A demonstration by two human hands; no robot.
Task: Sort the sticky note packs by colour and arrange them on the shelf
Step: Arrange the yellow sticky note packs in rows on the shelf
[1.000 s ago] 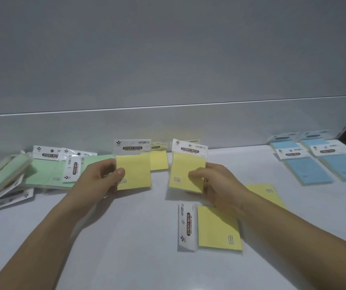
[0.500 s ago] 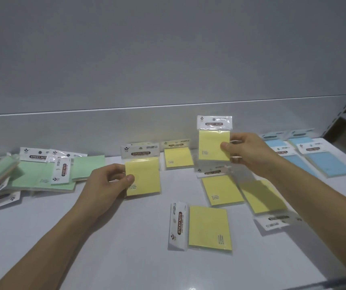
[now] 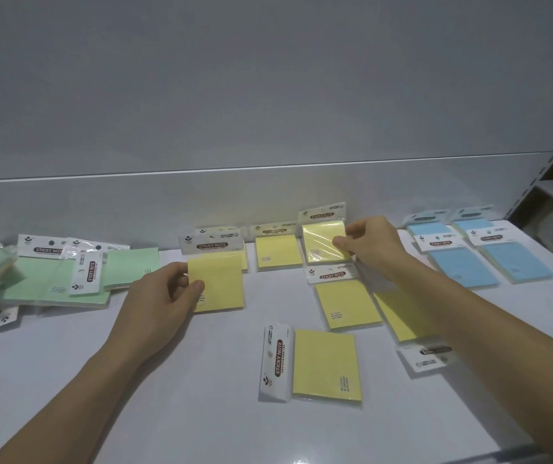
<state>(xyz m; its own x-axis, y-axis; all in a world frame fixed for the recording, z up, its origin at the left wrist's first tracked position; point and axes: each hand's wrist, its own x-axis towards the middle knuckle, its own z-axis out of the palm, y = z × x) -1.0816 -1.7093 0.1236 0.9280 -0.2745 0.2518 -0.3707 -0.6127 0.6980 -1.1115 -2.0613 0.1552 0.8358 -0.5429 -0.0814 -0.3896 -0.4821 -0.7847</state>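
Fingers (image 3: 198,285) are clamped: left hand (image 3: 161,299) on the front yellow pack (image 3: 221,279), right hand (image 3: 374,246) on the rear yellow pack (image 3: 323,241).

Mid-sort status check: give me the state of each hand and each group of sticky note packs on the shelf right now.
Left hand: grips the left yellow pack by its left edge.
Right hand: pinches the back-row yellow pack by its right edge.
Sideways yellow pack: flat, header pointing left, untouched.
Green packs: overlapping in a loose pile, left.
Blue packs: flat, neat rows, right.
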